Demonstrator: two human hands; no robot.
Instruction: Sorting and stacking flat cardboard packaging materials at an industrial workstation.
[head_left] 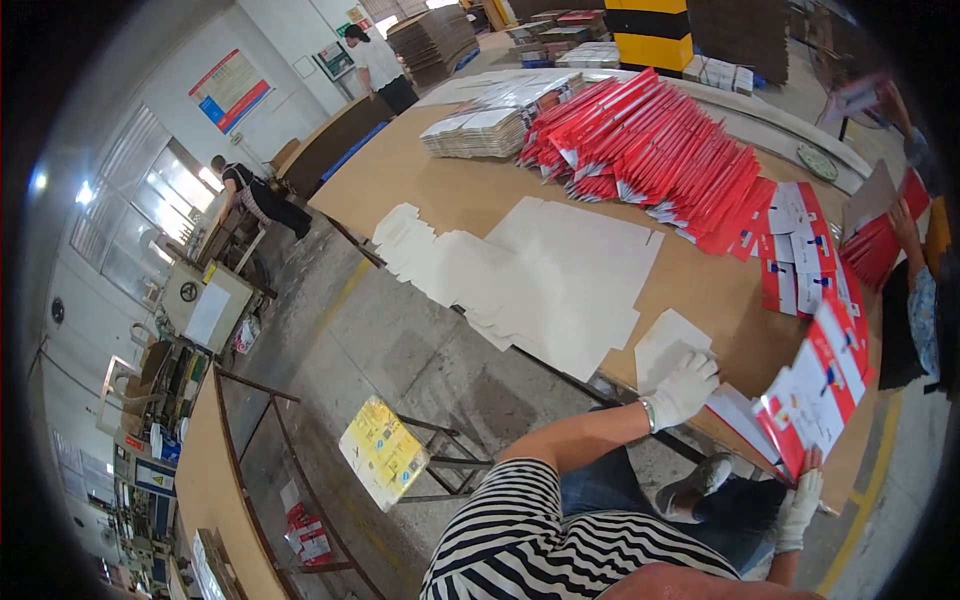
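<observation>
My left hand (pixel 685 391), in a white glove, has its fingers bent together at the edge of a white card (pixel 668 343) near the table's front edge. My right hand (pixel 802 506), also gloved, grips the lower edge of a red and white printed cardboard envelope (pixel 812 395), which tilts up off the table. Under and beside that envelope lies another printed piece (pixel 745 420), partly covered. Left of my hands, flat white cardboard sheets (pixel 560 280) overlap and jut past the table edge. Beyond them rises a big leaning heap of red envelopes (pixel 650 150), with several more spread out (pixel 795 240) on its right.
Bundled white stacks (pixel 480 125) stand at the table's far side. Across the table on the right, a person's hand (pixel 905 225) holds red envelopes. A stool with a yellow top (pixel 383 452) stands left of me. Two people work farther back. A yellow-black pillar (pixel 650 35) rises behind.
</observation>
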